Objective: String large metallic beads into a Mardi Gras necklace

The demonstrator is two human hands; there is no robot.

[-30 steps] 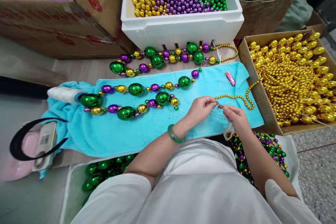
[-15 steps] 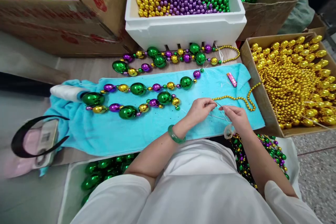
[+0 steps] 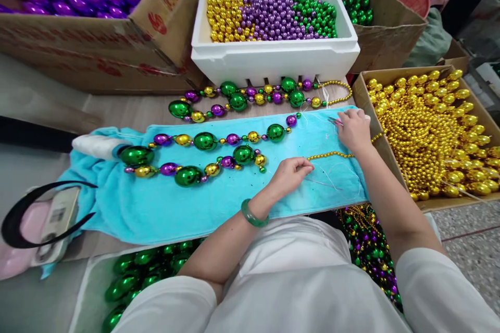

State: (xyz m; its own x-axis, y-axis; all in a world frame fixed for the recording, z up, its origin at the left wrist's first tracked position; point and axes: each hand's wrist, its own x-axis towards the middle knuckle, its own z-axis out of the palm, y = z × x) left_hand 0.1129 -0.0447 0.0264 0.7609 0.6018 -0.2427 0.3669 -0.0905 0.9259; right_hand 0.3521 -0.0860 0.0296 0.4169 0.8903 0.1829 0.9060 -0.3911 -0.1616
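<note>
My left hand (image 3: pixel 291 174), with a green bangle on its wrist, is closed in a pinch at the end of a thin gold bead chain (image 3: pixel 330 155). Fine clear thread trails from near its fingertips over the blue towel (image 3: pixel 219 203). At the towel's right end, my right hand (image 3: pixel 354 127) is closed over small pink snips (image 3: pixel 336 121); their thin tips stick out to the left and the rest is hidden. Left of my hands lies a looped strand of large green, purple and gold beads (image 3: pixel 205 141), with a white roll beside its left end.
Behind the towel lies a finished-looking bead necklace (image 3: pixel 237 101), before a white foam box (image 3: pixel 273 54) of gold, purple and green beads. A carton (image 3: pixel 414 203) of gold beads stands at the right. A purple-bead carton (image 3: pixel 78 36) stands back left.
My right hand has left the thread near my left hand and moved up and right onto the pink snips. My left hand stays pinched at the gold chain's end. The view has shifted slightly.
</note>
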